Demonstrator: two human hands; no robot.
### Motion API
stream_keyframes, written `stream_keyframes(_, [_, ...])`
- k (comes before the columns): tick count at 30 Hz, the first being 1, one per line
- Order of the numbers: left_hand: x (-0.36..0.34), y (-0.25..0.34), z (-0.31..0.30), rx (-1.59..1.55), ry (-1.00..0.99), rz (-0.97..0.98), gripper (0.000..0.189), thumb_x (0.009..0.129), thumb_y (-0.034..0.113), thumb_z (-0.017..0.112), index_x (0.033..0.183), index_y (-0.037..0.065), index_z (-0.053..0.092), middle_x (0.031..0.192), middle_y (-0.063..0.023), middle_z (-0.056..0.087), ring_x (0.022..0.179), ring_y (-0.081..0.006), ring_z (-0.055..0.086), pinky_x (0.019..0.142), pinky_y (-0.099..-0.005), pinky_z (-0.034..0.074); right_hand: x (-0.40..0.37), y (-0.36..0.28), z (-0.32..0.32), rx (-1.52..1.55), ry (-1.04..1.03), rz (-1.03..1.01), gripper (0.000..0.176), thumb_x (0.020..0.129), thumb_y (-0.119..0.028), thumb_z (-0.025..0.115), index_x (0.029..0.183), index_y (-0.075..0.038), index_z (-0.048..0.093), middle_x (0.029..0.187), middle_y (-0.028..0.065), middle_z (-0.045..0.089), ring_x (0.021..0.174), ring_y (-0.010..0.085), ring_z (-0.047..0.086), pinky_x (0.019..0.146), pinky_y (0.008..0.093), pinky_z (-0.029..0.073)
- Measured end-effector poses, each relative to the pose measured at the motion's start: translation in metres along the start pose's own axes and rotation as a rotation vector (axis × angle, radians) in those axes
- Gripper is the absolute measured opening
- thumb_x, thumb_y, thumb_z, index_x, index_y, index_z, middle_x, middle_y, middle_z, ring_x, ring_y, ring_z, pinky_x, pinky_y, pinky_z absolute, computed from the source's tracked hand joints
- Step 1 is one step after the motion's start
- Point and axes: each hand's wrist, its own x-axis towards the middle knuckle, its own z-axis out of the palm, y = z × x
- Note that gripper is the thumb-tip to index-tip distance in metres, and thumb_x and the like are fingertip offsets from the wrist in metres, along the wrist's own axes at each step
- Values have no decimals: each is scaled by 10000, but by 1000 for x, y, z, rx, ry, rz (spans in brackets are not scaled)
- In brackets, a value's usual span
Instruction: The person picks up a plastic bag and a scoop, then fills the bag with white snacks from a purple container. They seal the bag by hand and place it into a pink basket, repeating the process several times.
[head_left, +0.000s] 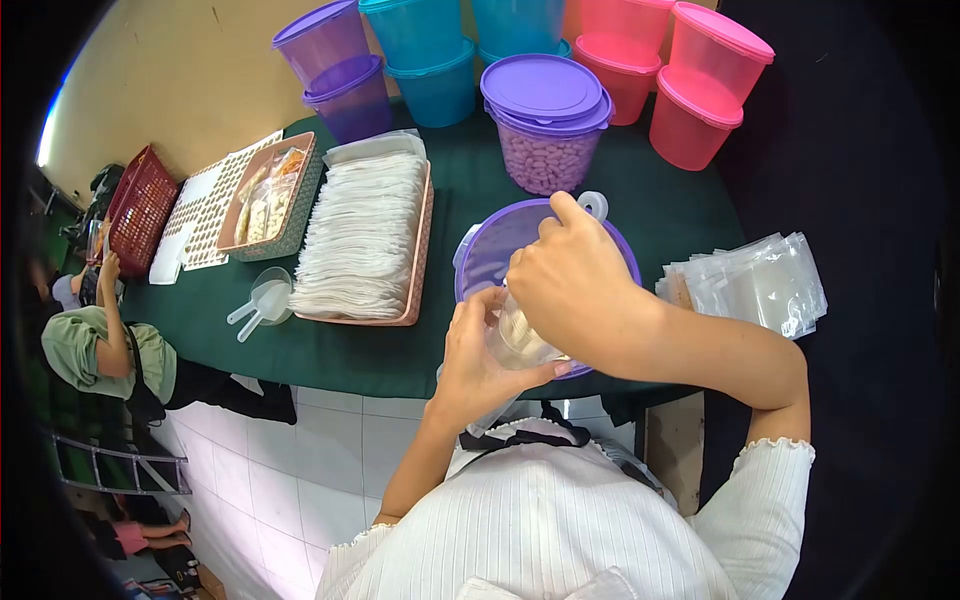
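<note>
My left hand (470,350) is closed around a clear plastic bag (492,415), whose lower end hangs below my palm. My right hand (575,285) grips a scoop, its pale handle end (594,205) poking out above my fist. The scoop's translucent bowl (520,340) is at the mouth of the bag, with pale pieces showing in it. Both hands are over a round purple tub (625,245), and they hide much of its inside. A stack of clear plastic bags (760,290) lies to the right of the tub.
Behind the tub stands a lidded purple container (548,150) of small pieces. Stacked purple, blue and pink tubs (695,120) line the back. To the left are a basket of white packets (360,230), scoops (265,305) and a basket of bags (270,200). Another person (120,350) is at far left.
</note>
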Motion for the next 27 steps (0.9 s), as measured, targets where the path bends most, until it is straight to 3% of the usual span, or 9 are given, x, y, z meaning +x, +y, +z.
stream_keyframes(5, [-6,-14,-4,-75,56,49,782,455,265,819,1076,-23,439,1001,-135,486,882,-221,483,774,-332,403,-10,14,-19,-41,81,156,50,652,-111,552,682,-86,584,597,36,572,624,163,550,695,292,313])
stream_keyframes(7, [-12,-25,-12,-408,145,149,813,461,247,822,1124,-20,433,1047,-118,492,933,-205,491,811,-316,407,-16,39,-14,136,192,158,87,698,-128,525,676,-54,563,568,71,555,603,205,542,693,305,316])
stream_keyframes(11, [-36,-53,-22,-886,272,-45,913,551,487,737,1222,1,353,1097,-101,457,981,-187,485,843,-310,395,-3,62,26,293,-48,218,185,737,-173,486,810,-7,525,649,127,559,674,272,534,720,359,313])
stream_keyframes(13, [-41,-50,-27,-883,186,-98,952,587,566,671,1263,15,289,1089,-91,432,989,-181,473,840,-308,389,16,54,69,316,-295,124,276,737,-171,471,940,16,463,781,149,564,779,300,522,768,391,294])
stream_keyframes(16, [-45,-53,-26,-791,120,-163,949,602,435,721,1293,21,220,1080,-82,390,1023,-183,404,889,-321,322,36,24,148,-6,-70,33,237,717,-138,502,920,-18,482,767,90,567,808,223,529,786,342,306])
stream_keyframes(19, [-51,-51,-22,-615,76,-143,932,588,310,752,1294,19,217,1110,-89,364,1010,-194,395,897,-325,303,56,10,183,18,157,-48,201,719,-122,499,909,-53,500,756,66,571,821,186,526,765,307,322])
stream_keyframes(20, [-54,-56,-20,-650,56,-152,933,563,214,757,1294,14,212,1137,-96,347,1030,-206,396,903,-326,299,60,10,191,18,81,-57,178,724,-117,494,899,-94,517,748,49,577,817,167,526,744,292,333])
stream_keyframes(25, [-49,-49,-21,-621,-97,-92,940,512,190,768,1276,-4,256,1118,-107,385,1052,-227,416,921,-338,296,63,13,191,65,136,-61,180,704,-105,517,877,-145,550,710,31,585,776,160,540,732,290,330])
stream_keyframes(27, [-49,-54,-16,-553,-153,-142,994,417,228,777,1258,10,293,1153,-125,434,1092,-224,418,919,-329,310,61,15,193,148,-8,-67,173,698,-95,521,854,-143,580,660,13,588,770,154,549,729,290,328])
